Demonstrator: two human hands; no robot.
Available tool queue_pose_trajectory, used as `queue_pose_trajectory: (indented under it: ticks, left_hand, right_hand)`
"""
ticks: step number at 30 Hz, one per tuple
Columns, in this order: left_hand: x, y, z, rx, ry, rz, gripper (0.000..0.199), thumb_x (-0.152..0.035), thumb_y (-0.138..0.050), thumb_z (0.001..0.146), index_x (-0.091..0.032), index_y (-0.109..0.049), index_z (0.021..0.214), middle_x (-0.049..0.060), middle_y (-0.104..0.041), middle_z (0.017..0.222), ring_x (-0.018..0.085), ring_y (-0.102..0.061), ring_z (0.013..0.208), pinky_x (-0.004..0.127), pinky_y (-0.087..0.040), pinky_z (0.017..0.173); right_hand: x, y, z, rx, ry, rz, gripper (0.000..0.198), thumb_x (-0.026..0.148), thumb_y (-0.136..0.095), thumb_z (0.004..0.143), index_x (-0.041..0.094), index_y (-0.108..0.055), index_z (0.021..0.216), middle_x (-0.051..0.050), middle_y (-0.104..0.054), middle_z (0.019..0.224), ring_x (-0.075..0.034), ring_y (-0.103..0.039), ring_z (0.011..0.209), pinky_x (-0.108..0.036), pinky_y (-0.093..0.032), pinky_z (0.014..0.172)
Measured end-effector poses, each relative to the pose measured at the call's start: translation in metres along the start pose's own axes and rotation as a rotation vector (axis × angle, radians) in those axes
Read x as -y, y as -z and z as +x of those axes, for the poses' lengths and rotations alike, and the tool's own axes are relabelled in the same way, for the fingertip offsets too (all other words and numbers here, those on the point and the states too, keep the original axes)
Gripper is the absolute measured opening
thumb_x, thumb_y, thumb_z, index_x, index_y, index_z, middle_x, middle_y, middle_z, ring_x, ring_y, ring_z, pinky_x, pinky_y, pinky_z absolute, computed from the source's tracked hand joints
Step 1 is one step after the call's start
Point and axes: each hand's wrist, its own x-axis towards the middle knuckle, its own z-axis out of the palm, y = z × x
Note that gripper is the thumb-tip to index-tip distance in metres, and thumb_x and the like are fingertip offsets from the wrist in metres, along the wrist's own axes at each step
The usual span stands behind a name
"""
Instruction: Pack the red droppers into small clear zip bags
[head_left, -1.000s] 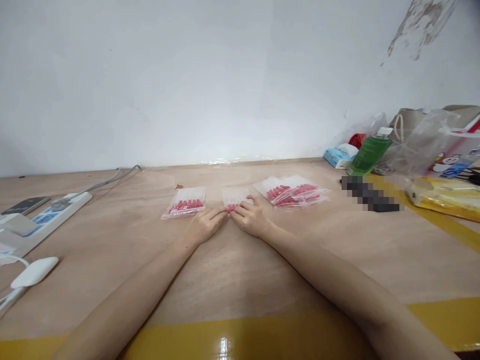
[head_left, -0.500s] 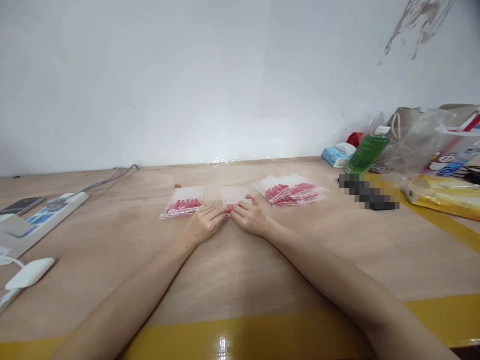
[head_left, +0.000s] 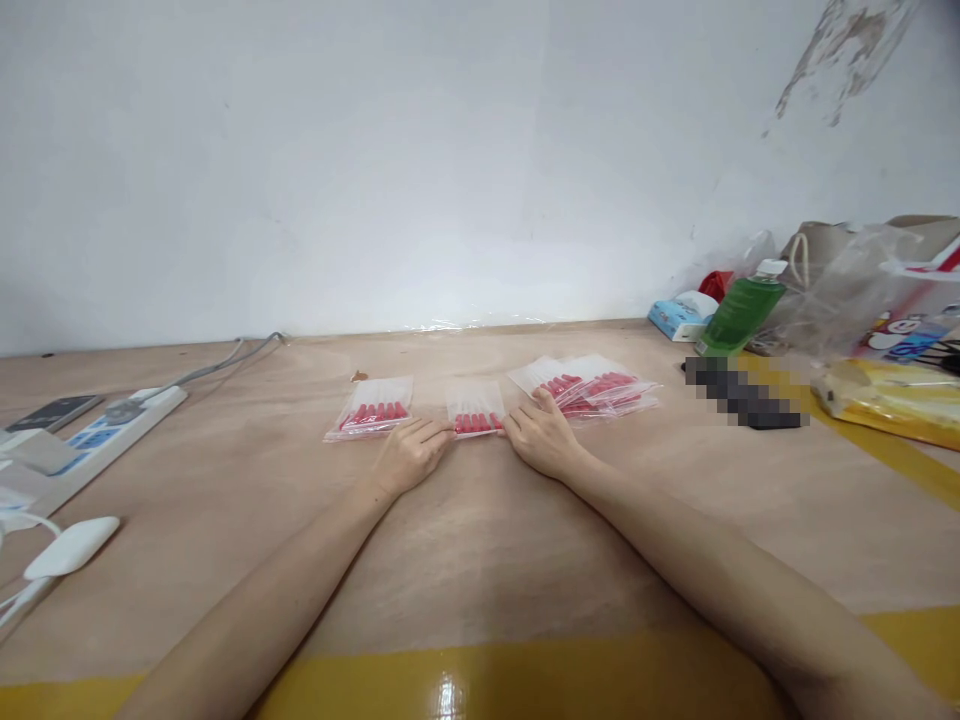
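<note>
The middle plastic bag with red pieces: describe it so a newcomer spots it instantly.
Start at the brown table before the white wall. The middle bag lies left of the overlapping bags, right of another bag. It alone has the left hand and right hand at opposite near corners.

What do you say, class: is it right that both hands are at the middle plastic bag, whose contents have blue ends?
No: the head view shows red ends, not blue. The left hand and right hand are indeed both at the middle plastic bag.

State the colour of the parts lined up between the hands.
The parts are red, clearest in the head view.
</note>
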Motion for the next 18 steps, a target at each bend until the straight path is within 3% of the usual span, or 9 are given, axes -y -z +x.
queue_pose_trajectory:
  ticks: [6, 12, 18]
  left_hand:
    - [0.001, 0.002, -0.004, 0.023, 0.126, -0.104, 0.020, -0.014, -0.036, 0.090, -0.017, -0.054, 0.082, 0.008, -0.064, 0.105, 0.015, -0.063, 0.087, 0.026, -0.051, 0.071]
    - [0.019, 0.011, -0.007, 0.003, 0.240, -0.132, 0.019, -0.014, -0.031, 0.089, -0.017, -0.049, 0.085, 0.010, -0.061, 0.110, 0.016, -0.060, 0.096, 0.028, -0.051, 0.076]
    - [0.056, 0.029, -0.028, 0.019, 0.365, -0.007, 0.021, -0.020, -0.033, 0.091, -0.018, -0.053, 0.092, 0.007, -0.062, 0.110, 0.018, -0.062, 0.088, 0.028, -0.050, 0.069]
  right_hand:
    - [-0.005, 0.006, -0.006, 0.141, -0.093, 0.066, 0.032, 0.034, -0.044, 0.088, 0.015, -0.062, 0.070, -0.007, -0.062, 0.069, -0.020, -0.051, 0.074, -0.045, -0.023, 0.091]
    - [-0.029, 0.017, -0.017, 0.217, -0.244, 0.062, 0.033, 0.035, -0.049, 0.082, 0.012, -0.057, 0.104, -0.017, -0.055, 0.113, -0.029, -0.042, 0.109, -0.054, -0.011, 0.100]
    - [-0.041, 0.005, -0.024, 0.280, -0.278, 0.062, 0.034, 0.022, -0.049, 0.074, 0.012, -0.057, 0.106, -0.015, -0.058, 0.105, -0.029, -0.046, 0.103, -0.060, 0.002, 0.100]
